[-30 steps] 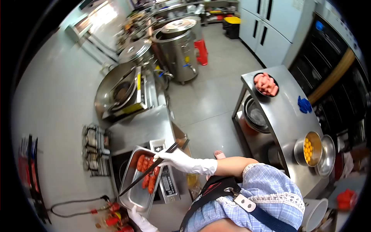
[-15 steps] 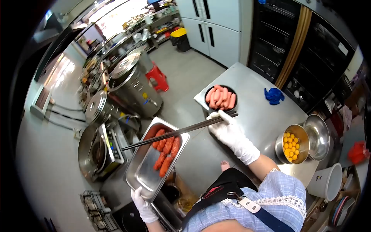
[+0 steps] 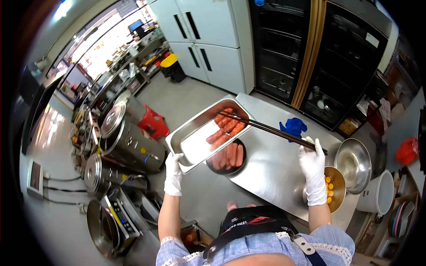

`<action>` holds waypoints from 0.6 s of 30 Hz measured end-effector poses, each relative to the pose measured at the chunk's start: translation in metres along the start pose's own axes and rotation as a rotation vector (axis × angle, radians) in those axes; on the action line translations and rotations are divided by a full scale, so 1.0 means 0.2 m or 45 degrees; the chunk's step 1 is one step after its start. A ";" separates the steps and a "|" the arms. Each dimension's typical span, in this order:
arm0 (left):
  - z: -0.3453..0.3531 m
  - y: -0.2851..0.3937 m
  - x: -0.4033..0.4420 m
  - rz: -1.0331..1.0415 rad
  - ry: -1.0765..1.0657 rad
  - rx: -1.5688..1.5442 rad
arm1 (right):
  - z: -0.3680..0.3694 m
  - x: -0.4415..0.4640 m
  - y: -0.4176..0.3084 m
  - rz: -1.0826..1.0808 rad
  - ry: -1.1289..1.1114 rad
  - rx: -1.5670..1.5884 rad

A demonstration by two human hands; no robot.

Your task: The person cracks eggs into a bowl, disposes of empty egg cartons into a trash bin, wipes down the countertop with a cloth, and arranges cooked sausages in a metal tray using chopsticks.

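Observation:
My left hand [image 3: 174, 175], in a white glove, grips the near left corner of a rectangular metal tray [image 3: 188, 148]. Several glossy red sausages [image 3: 228, 122] lie at the tray's right end. My gloved right hand [image 3: 312, 164] holds long dark chopsticks [image 3: 277, 132], whose tips reach over those sausages. Partly beneath the tray, a dark round bowl [image 3: 242, 166] of paler pink sausages [image 3: 231, 155] sits at the steel table's [image 3: 266, 177] left edge. Close by my right hand is a metal bowl [image 3: 339, 190] with several yolk-like yellow balls [image 3: 329, 188], partly hidden by my wrist.
A blue cloth-like bundle [image 3: 293, 128] lies on the table. An empty-looking steel basin [image 3: 353, 166] stands at its right end, beside a white bucket [image 3: 376, 195]. Tall steel pots [image 3: 133, 146], a red stool [image 3: 154, 122] and a wok [image 3: 100, 226] are on the left.
The view has turned toward the table. My left hand has carried the tray off the counter side and over the bowl of pink sausages. My right hand with the chopsticks has moved right.

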State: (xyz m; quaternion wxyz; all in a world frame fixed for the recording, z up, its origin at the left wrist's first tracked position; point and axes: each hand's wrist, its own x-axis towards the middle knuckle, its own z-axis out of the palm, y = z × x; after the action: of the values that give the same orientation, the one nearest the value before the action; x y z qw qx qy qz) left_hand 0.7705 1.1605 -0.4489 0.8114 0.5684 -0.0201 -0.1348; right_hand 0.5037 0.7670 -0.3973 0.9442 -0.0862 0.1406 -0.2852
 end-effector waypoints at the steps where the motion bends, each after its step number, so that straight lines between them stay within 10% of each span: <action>1: 0.04 -0.05 0.15 -0.027 -0.051 0.019 | 0.00 -0.01 -0.03 -0.054 0.008 -0.005; 7: 0.38 -0.26 0.74 -0.206 -0.296 0.038 | -0.02 0.03 -0.01 -0.409 0.166 -0.085; 18: 0.53 -0.66 1.23 -0.514 -0.515 0.111 | 0.02 0.36 0.52 -1.311 -0.178 -2.177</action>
State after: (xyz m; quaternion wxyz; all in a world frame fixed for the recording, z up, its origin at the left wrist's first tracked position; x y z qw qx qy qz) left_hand 0.9611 0.9614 -0.5630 0.7225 0.5568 -0.0737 -0.4031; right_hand 0.6162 0.8113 -0.4340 0.3326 -0.8033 0.1881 -0.4568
